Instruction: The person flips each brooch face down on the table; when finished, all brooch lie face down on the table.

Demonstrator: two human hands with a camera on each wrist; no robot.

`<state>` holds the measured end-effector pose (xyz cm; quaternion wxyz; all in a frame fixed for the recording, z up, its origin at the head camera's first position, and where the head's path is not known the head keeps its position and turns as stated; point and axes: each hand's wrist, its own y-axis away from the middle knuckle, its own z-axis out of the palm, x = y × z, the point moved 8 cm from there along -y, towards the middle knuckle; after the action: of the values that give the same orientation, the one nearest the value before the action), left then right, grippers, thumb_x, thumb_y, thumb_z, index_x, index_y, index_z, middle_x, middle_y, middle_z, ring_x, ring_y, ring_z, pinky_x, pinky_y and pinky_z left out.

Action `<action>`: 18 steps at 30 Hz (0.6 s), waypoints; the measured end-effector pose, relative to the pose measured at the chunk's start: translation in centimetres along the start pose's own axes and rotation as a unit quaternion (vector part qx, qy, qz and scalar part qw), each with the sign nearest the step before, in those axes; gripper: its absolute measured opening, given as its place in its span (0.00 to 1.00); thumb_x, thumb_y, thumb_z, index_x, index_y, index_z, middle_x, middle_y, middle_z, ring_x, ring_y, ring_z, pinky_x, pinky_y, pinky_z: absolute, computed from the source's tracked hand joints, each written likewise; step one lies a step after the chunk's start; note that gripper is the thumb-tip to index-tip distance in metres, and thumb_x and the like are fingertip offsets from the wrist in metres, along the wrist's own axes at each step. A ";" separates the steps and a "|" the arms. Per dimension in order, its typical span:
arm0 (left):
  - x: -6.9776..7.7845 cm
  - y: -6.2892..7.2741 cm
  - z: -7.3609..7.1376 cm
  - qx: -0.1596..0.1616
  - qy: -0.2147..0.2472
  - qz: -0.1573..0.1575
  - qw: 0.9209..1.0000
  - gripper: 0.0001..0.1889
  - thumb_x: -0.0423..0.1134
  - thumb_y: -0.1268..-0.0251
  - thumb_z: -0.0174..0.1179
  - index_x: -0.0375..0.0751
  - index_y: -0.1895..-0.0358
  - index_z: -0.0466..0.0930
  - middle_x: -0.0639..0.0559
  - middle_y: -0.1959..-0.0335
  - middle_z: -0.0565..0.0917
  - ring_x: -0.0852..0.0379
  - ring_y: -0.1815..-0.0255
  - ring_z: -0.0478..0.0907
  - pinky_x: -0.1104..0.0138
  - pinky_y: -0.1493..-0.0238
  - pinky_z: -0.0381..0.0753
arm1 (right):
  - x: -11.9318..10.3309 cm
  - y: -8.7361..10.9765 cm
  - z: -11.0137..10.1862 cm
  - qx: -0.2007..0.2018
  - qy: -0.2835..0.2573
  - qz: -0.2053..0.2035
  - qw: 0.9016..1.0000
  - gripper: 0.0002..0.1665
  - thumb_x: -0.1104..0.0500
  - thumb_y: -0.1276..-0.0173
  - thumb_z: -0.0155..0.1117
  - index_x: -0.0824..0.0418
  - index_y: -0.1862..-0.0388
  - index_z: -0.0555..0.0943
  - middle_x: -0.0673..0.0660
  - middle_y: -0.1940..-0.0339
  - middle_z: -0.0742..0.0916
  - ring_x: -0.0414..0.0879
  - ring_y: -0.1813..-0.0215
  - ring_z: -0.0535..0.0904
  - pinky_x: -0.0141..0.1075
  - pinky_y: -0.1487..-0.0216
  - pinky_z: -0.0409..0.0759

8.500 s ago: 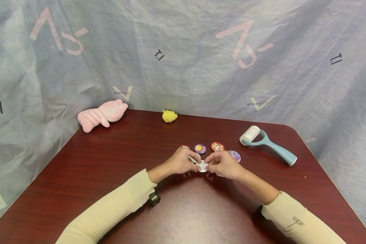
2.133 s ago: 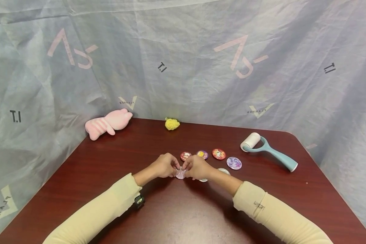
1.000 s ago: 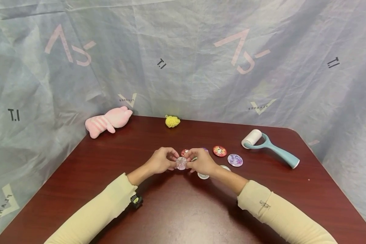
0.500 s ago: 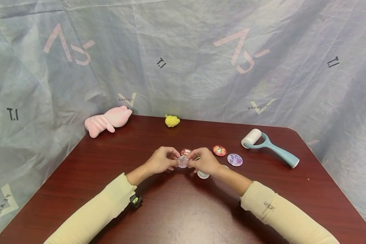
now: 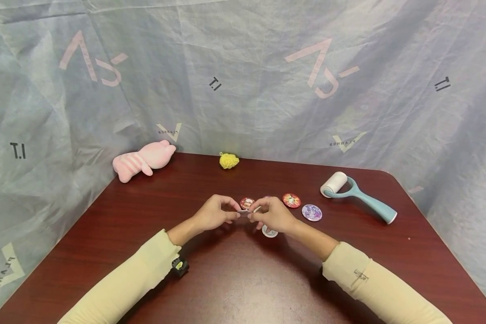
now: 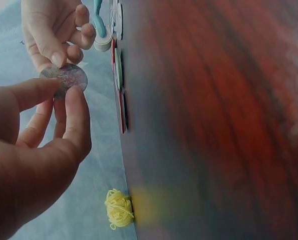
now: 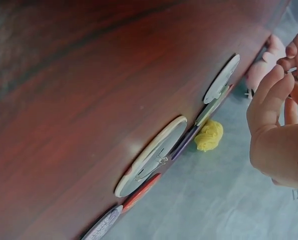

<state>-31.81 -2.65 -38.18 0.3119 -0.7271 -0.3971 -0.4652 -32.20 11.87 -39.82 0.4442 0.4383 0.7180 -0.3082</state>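
Observation:
Both hands pinch one round pin badge [image 6: 68, 77] with a speckled pinkish-grey face, one on each side, raised above the table. In the head view it is tilted almost edge-on. The left hand [image 5: 212, 213] has its thumb and index finger on the badge's left edge. Opposite, the right hand [image 5: 276, 216] pinches the right edge between thumb and fingertips. Just behind the held badge lies a red badge [image 5: 247, 203]. A white-backed badge [image 5: 269, 231] rests face down below the right hand, which partly covers other badges.
A red-orange badge [image 5: 291, 200] and a purple badge [image 5: 312, 212] lie right of the hands. Another face-down badge [image 7: 154, 155] shows its pin clasp. Farther out are a blue-handled lint roller [image 5: 358, 195], yellow yarn bundle [image 5: 228, 161] and pink plush toy [image 5: 143, 161].
Earlier the hands held a white-backed badge farther right. Since then they took the pinkish badge, low at the table, raised it, and tipped it from face-on to nearly edge-on.

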 end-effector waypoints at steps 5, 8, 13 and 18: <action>0.1 0.1 -0.2 0.000 -0.004 0.009 1.000 0.06 0.25 0.41 0.63 0.26 0.61 0.83 0.42 0.69 0.83 0.36 0.69 0.82 0.48 0.66 0.84 | -1.5 0.6 0.2 -0.001 0.002 0.000 1.000 0.08 0.71 0.36 0.63 0.75 0.59 0.81 0.70 0.68 0.87 0.69 0.72 0.84 0.31 0.83 0.75; -1.6 -0.7 -0.2 0.001 -0.010 0.003 1.000 0.06 0.27 0.41 0.65 0.31 0.61 0.84 0.48 0.69 0.83 0.40 0.70 0.83 0.51 0.68 0.84 | -3.0 1.2 0.3 -0.002 0.004 -0.018 1.000 0.09 0.73 0.36 0.62 0.80 0.59 0.78 0.73 0.68 0.86 0.71 0.72 0.82 0.34 0.82 0.77; -2.0 -0.9 -0.3 0.005 -0.022 0.010 1.000 0.06 0.28 0.41 0.65 0.33 0.61 0.85 0.47 0.64 0.85 0.51 0.69 0.82 0.55 0.67 0.84 | -3.2 1.3 0.4 -0.002 0.007 -0.012 1.000 0.09 0.75 0.37 0.61 0.81 0.58 0.78 0.74 0.67 0.86 0.74 0.69 0.81 0.31 0.80 0.77; -1.7 -0.9 -0.6 0.020 -0.041 0.029 0.999 0.05 0.27 0.42 0.67 0.33 0.62 0.86 0.44 0.57 0.86 0.55 0.59 0.80 0.64 0.59 0.79 | -1.0 0.3 0.2 0.004 0.011 0.006 1.000 0.10 0.73 0.36 0.63 0.78 0.57 0.80 0.70 0.67 0.87 0.73 0.68 0.82 0.34 0.80 0.78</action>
<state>-33.25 -3.15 -39.46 0.3231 -0.7507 -0.3969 -0.4177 -31.58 11.47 -39.02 0.4363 0.4477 0.7190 -0.3036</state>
